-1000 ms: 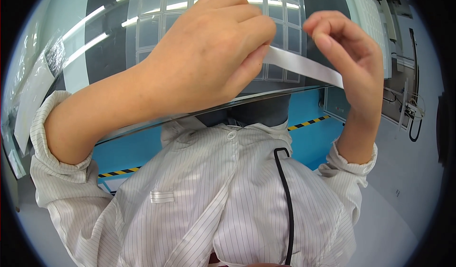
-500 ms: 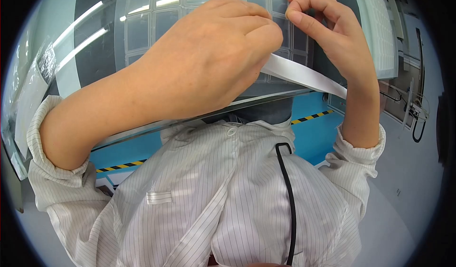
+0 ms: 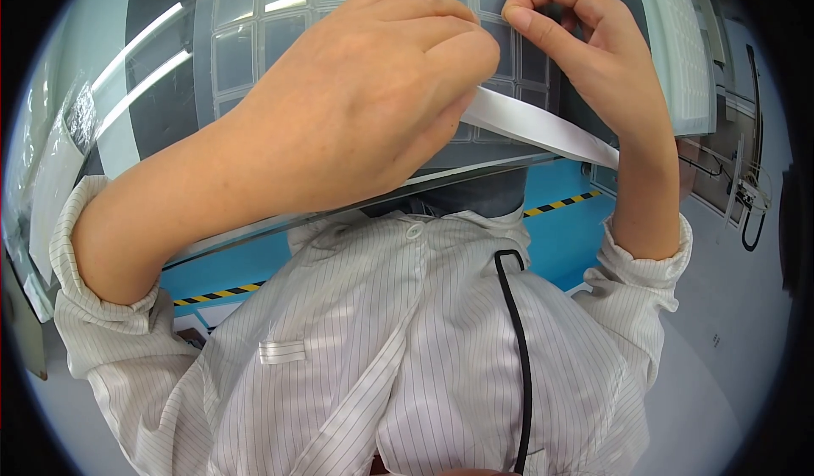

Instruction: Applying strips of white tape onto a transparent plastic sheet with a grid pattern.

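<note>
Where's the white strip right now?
In the head view, right of and above centre: the white strip slants down from the left hand toward the wrist of the right hand.

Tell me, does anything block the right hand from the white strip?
Nothing visible does. The white strip stretches from the left hand, and only open space shows between it and the right hand, above the clear tray.

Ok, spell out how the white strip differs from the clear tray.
The white strip is opaque; the clear tray is see-through. The strip is one narrow band, the tray a broad grid of compartments. Both are partly hidden by the left hand.
</note>
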Demonstrator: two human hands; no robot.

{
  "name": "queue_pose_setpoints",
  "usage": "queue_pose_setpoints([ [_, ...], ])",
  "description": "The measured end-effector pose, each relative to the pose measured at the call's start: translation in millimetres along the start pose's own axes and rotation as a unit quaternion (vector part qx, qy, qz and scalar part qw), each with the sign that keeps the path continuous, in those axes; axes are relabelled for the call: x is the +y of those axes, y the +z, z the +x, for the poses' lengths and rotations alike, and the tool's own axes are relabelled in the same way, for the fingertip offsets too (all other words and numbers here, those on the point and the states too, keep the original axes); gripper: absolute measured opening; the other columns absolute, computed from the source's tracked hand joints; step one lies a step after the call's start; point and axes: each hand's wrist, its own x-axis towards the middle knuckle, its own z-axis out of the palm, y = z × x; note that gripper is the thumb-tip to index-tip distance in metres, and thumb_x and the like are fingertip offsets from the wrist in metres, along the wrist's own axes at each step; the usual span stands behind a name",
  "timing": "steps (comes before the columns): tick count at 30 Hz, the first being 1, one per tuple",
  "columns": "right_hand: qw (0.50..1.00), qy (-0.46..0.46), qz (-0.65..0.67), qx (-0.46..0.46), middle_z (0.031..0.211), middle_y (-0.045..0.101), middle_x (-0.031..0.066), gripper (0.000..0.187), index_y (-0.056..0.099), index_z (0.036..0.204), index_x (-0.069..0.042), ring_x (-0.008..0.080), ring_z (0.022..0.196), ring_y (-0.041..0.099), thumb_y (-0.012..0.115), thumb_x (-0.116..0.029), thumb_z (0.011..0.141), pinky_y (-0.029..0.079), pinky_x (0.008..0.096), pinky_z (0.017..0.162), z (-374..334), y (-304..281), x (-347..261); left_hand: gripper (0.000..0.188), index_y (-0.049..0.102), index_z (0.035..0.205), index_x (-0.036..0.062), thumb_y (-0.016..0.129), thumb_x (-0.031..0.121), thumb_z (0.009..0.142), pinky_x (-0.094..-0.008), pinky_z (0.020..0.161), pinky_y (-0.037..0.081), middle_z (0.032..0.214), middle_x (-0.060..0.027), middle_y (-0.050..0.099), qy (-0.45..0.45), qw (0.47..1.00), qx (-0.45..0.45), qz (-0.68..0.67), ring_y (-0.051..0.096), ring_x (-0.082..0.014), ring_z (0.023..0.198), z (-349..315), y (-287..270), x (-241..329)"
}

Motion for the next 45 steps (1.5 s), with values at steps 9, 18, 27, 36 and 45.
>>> queue_pose_setpoints([
  [9, 0.805, 0.400, -0.438, 0.021, 0.097, 0.061, 0.0045, 0.009, 0.069, 0.087, 0.000, 0.0115, 0.082, 0.053, 0.076, -0.006, 0.086, 0.042, 0.0238, 0.070, 48.2, 45.7, -68.9, 0.022, 0.061, 0.105, -0.0076, 0.066, 0.005, 0.088, -0.0457, 0.099, 0.051, 0.111, -0.0259, 0.066, -0.014, 1.000, 0.007, 0.011, 0.063, -0.0385, 0.111, -15.5, 19.9, -22.0],
  [18, 0.844, 0.360, -0.397, 0.024, 0.096, 0.060, 0.0056, 0.009, 0.067, 0.088, 0.001, 0.0149, 0.089, 0.055, 0.071, -0.006, 0.092, 0.044, 0.0262, 0.078, 32.3, 34.4, -67.1, 0.022, 0.061, 0.106, -0.0072, 0.066, 0.005, 0.088, -0.0449, 0.099, 0.051, 0.111, -0.0248, 0.066, -0.016, 1.000, 0.015, 0.007, 0.064, -0.0378, 0.111, -3.9, 0.4, 1.3],
  [27, 0.838, 0.409, -0.362, 0.016, 0.105, 0.056, 0.0065, 0.011, 0.064, 0.092, 0.001, 0.0128, 0.094, 0.052, 0.067, -0.008, 0.097, 0.043, 0.0248, 0.084, 38.7, 40.5, -66.2, 0.022, 0.061, 0.104, -0.0061, 0.066, 0.005, 0.087, -0.0447, 0.098, 0.050, 0.113, -0.0247, 0.066, -0.204, 0.967, -0.108, -0.112, 0.063, -0.0377, 0.111, -3.0, -15.1, 14.8],
  [36, 0.843, 0.386, -0.370, 0.055, 0.102, 0.050, 0.0047, 0.010, 0.057, 0.101, -0.001, 0.0112, 0.089, 0.049, 0.066, -0.004, 0.096, 0.042, 0.0239, 0.079, 31.4, 52.5, -61.2, 0.022, 0.061, 0.104, -0.0058, 0.066, 0.005, 0.086, -0.0442, 0.098, 0.050, 0.114, -0.0248, 0.066, -0.033, 0.999, -0.012, 0.010, 0.063, -0.0374, 0.112, -16.4, 9.6, -10.9],
  [45, 0.854, 0.360, -0.339, 0.161, 0.101, 0.052, 0.0048, 0.010, 0.058, 0.099, -0.002, 0.0076, 0.075, 0.048, 0.067, -0.006, 0.096, 0.042, 0.0229, 0.067, 17.6, 51.9, -63.1, 0.016, 0.060, 0.098, -0.0047, 0.066, 0.003, 0.085, -0.0422, 0.091, 0.052, 0.103, -0.0226, 0.066, 0.183, 0.962, 0.146, 0.140, 0.065, -0.0370, 0.099, -16.4, 29.9, -28.1],
])
